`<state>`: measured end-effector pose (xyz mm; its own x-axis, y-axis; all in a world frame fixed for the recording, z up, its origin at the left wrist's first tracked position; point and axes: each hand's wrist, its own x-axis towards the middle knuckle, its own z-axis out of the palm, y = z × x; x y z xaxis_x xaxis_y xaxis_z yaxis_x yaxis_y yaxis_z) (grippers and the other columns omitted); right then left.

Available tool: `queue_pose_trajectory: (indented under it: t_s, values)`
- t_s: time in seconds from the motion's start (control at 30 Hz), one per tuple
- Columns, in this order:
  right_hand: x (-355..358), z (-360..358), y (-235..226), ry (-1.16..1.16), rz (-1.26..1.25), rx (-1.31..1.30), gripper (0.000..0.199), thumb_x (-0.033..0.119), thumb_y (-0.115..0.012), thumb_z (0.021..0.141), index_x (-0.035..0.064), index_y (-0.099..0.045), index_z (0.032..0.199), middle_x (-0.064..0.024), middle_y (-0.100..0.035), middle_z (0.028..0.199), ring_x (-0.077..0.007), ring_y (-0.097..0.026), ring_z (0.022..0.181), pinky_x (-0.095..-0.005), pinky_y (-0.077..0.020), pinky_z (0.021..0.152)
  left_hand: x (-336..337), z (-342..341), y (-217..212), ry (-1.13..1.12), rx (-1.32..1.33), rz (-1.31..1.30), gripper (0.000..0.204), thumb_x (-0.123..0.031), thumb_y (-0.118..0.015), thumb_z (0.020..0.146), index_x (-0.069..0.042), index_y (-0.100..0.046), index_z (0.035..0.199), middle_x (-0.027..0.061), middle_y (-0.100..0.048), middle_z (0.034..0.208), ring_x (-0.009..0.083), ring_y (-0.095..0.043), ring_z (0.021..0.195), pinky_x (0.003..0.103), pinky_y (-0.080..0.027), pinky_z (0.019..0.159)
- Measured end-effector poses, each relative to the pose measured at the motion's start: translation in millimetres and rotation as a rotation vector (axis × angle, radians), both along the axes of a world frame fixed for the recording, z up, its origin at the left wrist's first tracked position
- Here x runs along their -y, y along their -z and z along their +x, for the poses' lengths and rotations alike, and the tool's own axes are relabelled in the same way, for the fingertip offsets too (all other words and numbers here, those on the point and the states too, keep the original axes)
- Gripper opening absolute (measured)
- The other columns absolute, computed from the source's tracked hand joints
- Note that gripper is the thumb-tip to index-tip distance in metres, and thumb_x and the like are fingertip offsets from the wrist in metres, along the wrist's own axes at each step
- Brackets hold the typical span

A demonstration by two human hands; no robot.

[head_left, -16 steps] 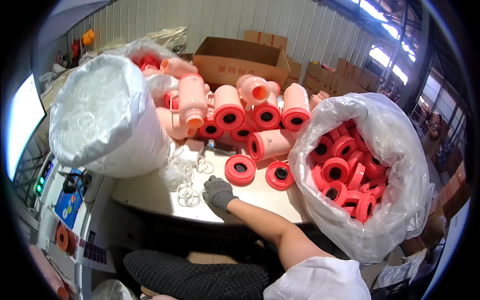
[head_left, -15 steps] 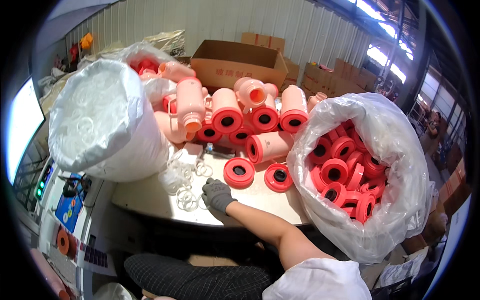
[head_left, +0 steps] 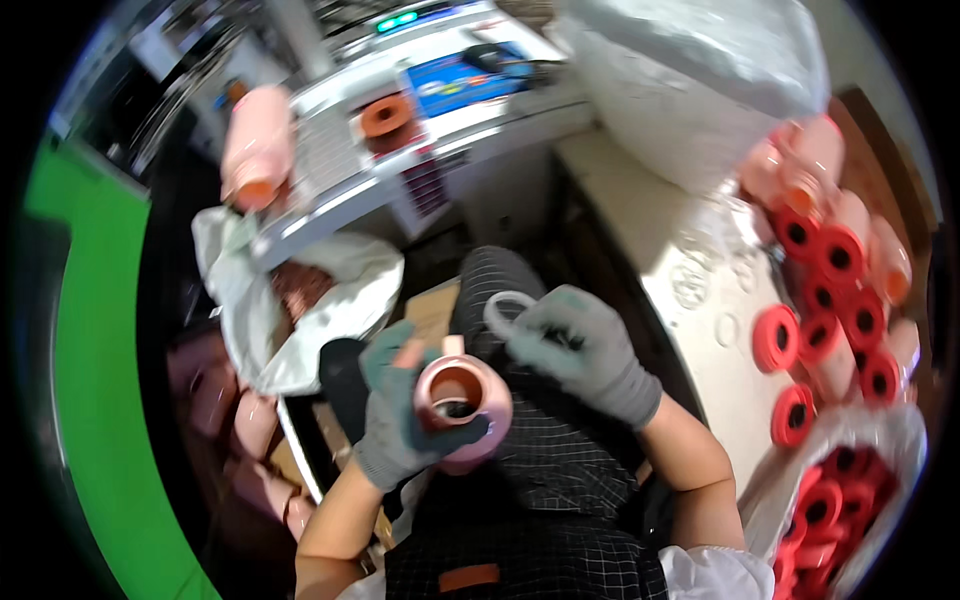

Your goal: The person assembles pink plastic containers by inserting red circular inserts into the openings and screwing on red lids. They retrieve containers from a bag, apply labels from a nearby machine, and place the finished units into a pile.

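Observation:
My left hand [head_left: 393,425], in a grey glove, grips a pink bottle [head_left: 493,412] over my lap. Its open neck faces up toward me, and the inside looks orange. A little to the right, my right hand [head_left: 598,355], gloved too, pinches a translucent white ring [head_left: 492,316]. The ring is apart from the bottle's mouth. More thin clear rings [head_left: 690,286] lie on the white table to my right. Beside them are a red ring-shaped part [head_left: 776,338] with a dark centre and another red part [head_left: 792,416] like it.
Pink bottles with red ends [head_left: 842,250] crowd the table's far right. A clear bag of red parts [head_left: 905,440] stands at lower right, a large white sack [head_left: 660,110] at the back. At left are a white bag [head_left: 235,340], another pink bottle [head_left: 258,140] and a machine bench [head_left: 330,205].
My view has swung left and down to my lap. My right hand has left the tabletop with a white ring in its fingers. My left hand and the held bottle are now visible.

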<state>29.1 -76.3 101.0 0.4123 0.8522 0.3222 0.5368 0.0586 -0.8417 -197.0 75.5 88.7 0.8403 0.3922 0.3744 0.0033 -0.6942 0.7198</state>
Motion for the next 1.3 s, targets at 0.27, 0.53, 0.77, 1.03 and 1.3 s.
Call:
queue_pose_trajectory:
  t_s: [0.27, 0.53, 0.77, 1.03, 1.3]
  values:
    - [-46, -72, -17, -0.36, 0.138, 0.394, 0.044, 0.037, -0.082, 0.081, 0.009, -0.071, 0.114, -0.0097, -0.066, 0.109, -0.0288, -0.068, 0.101, -0.0461, -0.0539, 0.092, 4, -47, -23, -0.154, -0.002, 0.314, 0.054, -0.031, -0.098, 0.061, -0.008, -0.07, 0.1, 0.0088, -0.063, 0.113, 0.0319, -0.066, 0.102, 0.043, -0.059, 0.081]
    - [-42, -91, -22, -0.549, -0.081, 0.595, 0.053, 0.04, -0.081, 0.079, 0.0159, -0.065, 0.124, -0.0097, -0.057, 0.125, -0.0269, -0.055, 0.104, -0.0438, -0.0461, 0.088, -10, -58, -25, -0.103, -0.122, 0.356, 0.05, -0.044, -0.094, 0.064, -0.008, -0.066, 0.085, 0.0085, -0.066, 0.102, 0.0314, -0.065, 0.102, 0.048, -0.055, 0.086]
    - [-53, -98, -15, -0.602, -0.159, 0.482, 0.052, 0.033, -0.081, 0.077, 0.0142, -0.063, 0.123, -0.01, -0.055, 0.116, -0.0306, -0.056, 0.103, -0.0448, -0.0465, 0.083, -7, -69, -23, -0.209, -0.174, 0.31, 0.048, -0.049, -0.09, 0.064, -0.01, -0.068, 0.081, 0.005, -0.067, 0.093, 0.0275, -0.062, 0.086, 0.048, -0.048, 0.081]
    - [-58, -114, 2, -0.466, 0.002, 0.614, 0.044, 0.035, -0.079, 0.08, 0.0037, -0.068, 0.11, -0.0106, -0.06, 0.105, -0.0277, -0.059, 0.093, -0.0405, -0.0477, 0.076, -14, -71, -41, -0.282, -0.279, 0.453, 0.041, -0.039, -0.08, 0.078, -0.009, -0.071, 0.104, 0.0061, -0.064, 0.088, 0.0294, -0.061, 0.085, 0.047, -0.046, 0.076]
    - [-74, -120, 1, -0.453, 0.109, 0.719, 0.034, 0.041, -0.076, 0.086, 0.0082, -0.067, 0.089, -0.0074, -0.063, 0.097, -0.0244, -0.062, 0.08, -0.0373, -0.0486, 0.066, -45, -58, -52, -0.227, -0.438, 0.679, 0.023, -0.028, -0.074, 0.07, -0.01, -0.068, 0.082, 0.0074, -0.06, 0.091, 0.0296, -0.059, 0.093, 0.046, -0.048, 0.08]
